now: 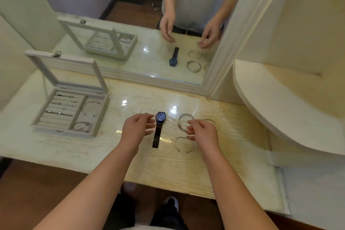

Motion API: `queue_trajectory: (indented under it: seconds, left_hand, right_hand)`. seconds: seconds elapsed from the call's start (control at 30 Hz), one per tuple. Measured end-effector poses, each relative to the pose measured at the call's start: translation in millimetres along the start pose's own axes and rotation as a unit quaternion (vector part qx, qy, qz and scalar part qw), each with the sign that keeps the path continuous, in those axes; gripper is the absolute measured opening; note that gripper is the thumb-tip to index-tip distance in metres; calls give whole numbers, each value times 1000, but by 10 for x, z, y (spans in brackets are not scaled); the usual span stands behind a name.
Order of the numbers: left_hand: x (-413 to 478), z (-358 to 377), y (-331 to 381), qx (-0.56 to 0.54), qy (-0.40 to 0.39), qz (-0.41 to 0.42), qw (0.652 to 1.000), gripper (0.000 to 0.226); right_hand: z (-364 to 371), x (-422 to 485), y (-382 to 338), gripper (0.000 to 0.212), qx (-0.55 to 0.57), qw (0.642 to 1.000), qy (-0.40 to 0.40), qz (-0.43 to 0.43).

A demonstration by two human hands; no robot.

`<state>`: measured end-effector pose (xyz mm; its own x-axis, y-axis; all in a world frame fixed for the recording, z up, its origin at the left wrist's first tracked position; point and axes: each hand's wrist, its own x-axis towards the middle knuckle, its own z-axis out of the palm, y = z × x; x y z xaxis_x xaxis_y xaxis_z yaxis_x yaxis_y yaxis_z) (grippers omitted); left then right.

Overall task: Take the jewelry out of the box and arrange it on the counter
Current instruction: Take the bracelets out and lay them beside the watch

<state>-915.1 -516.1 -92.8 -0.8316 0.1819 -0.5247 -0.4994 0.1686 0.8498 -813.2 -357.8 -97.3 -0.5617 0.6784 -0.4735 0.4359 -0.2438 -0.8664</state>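
left hand (137, 129), right hand (202, 133) flank watch (160, 117); open box (61, 132) holds bracelets (91, 107)

You have an open strip of surface (112, 117) between box (62, 132) and watch (160, 117). Upright lid (63, 65) walls the box's far side; bangles (182, 119) crowd the watch's right.

Box (69, 110) lies left of watch (158, 129); bangles (183, 123) right, on counter (214, 164).
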Motion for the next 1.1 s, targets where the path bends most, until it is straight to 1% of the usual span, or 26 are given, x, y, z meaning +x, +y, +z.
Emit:
queue_trajectory:
  seconds: [0.1,0.23,0.43,0.63,0.73,0.93,1.03,1.1]
  left_hand:
    - [99,-333,60,-14,16,6,1000,21]
    - [277,-821,99,-30,33,-1,999,20]
    - [619,-1588,230,-38,37,-13,998,18]
    - [1014,-2283,441,-18,-5,-17,1000,18]
    - [1163,-2453,531,-7,-22,-16,1000,18]
    - [1339,-2585,624,5,-53,-23,998,22]
    - [1416,-2620,645,1,-59,-20,998,20]
    - [1476,-2652,650,2,-64,-19,998,20]
  right_hand:
    - [414,-88,-68,16,0,999,-42,3]
    - [1006,-196,-86,15,1,997,-74,14]
    - [1891,-318,-97,15,9,996,-79,43]
    - [2612,-452,-128,15,21,998,-42,48]
    - [2828,-514,-135,14,30,998,-19,52]
    - [3067,-495,-203,13,6,999,16,43]
    - [3170,-396,-211,12,-44,998,32,26]
    - [3238,-295,-194,9,-135,990,38,-11]
